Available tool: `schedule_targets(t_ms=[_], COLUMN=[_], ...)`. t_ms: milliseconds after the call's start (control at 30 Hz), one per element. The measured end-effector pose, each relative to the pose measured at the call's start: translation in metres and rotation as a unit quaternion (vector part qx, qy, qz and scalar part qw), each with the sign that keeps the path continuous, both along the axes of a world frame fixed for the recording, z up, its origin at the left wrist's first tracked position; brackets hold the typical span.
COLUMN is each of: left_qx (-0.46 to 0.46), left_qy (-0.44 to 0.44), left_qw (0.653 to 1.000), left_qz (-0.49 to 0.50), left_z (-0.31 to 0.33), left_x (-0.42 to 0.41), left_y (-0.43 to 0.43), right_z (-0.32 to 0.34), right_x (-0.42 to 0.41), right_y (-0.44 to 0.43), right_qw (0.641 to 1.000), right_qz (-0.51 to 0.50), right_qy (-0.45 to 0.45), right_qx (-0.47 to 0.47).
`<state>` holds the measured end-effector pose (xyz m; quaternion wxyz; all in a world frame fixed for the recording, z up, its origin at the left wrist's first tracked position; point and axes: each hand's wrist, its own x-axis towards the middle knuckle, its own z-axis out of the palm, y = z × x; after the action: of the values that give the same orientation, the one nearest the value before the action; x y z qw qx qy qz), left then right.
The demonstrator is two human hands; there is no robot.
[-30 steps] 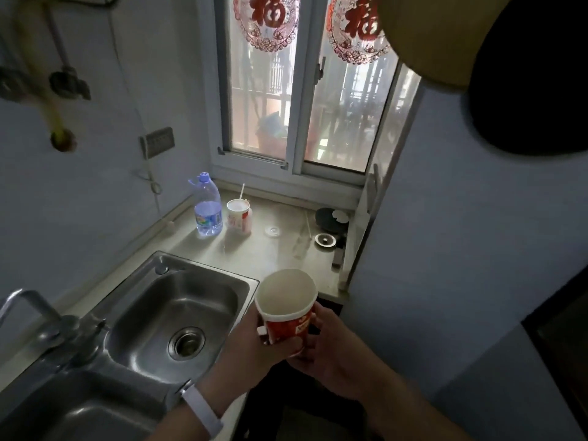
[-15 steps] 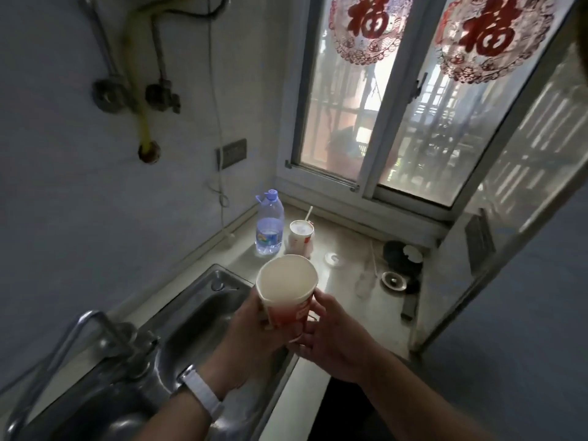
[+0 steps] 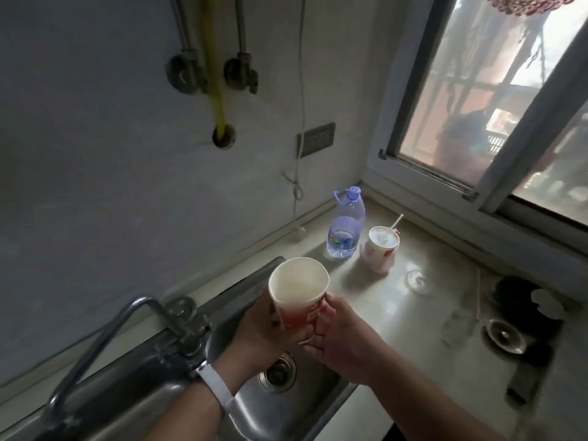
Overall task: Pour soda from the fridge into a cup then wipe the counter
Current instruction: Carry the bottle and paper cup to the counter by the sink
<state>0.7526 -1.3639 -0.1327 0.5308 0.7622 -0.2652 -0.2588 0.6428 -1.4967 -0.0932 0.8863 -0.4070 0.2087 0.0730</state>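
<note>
A red paper cup (image 3: 298,291) with a white inside is held upright over the steel sink (image 3: 286,405). My left hand (image 3: 259,332) grips its left side, a white band on the wrist. My right hand (image 3: 342,335) holds its right side and base with curled fingers. The cup looks empty from above. The beige counter (image 3: 423,316) stretches to the right of the sink. No soda container is in view.
A clear water bottle with a blue cap (image 3: 346,224) and a second paper cup with a straw (image 3: 381,246) stand at the counter's back. A metal tap (image 3: 140,326) rises left of the sink. A round metal strainer (image 3: 504,337) and dark objects (image 3: 521,300) lie at right under the window.
The view has swung left and down towards the sink and wall. Both hands still hold the cup, which now sits over the sink basin.
</note>
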Motion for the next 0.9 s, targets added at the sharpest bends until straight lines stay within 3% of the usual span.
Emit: schedule_targets(t_ms=[167, 533, 900], left_qx=[0.027, 0.059, 0.046], left_qy=[0.018, 0.015, 0.032], left_qw=[0.998, 0.993, 0.993], left_qz=[0.048, 0.098, 0.1], left_z=[-0.017, -0.046, -0.088], left_x=[0.003, 0.023, 0.036], left_y=[-0.044, -0.136, -0.19], right_z=[-0.031, -0.084, -0.116], right_x=[0.02, 0.052, 0.066], right_y=[-0.059, -0.165, -0.212], right_qw=[0.998, 0.994, 0.995], right_qz=[0.038, 0.055, 0.046], right_qy=[0.048, 0.033, 0.091], right_qx=[0.007, 0.09, -0.003])
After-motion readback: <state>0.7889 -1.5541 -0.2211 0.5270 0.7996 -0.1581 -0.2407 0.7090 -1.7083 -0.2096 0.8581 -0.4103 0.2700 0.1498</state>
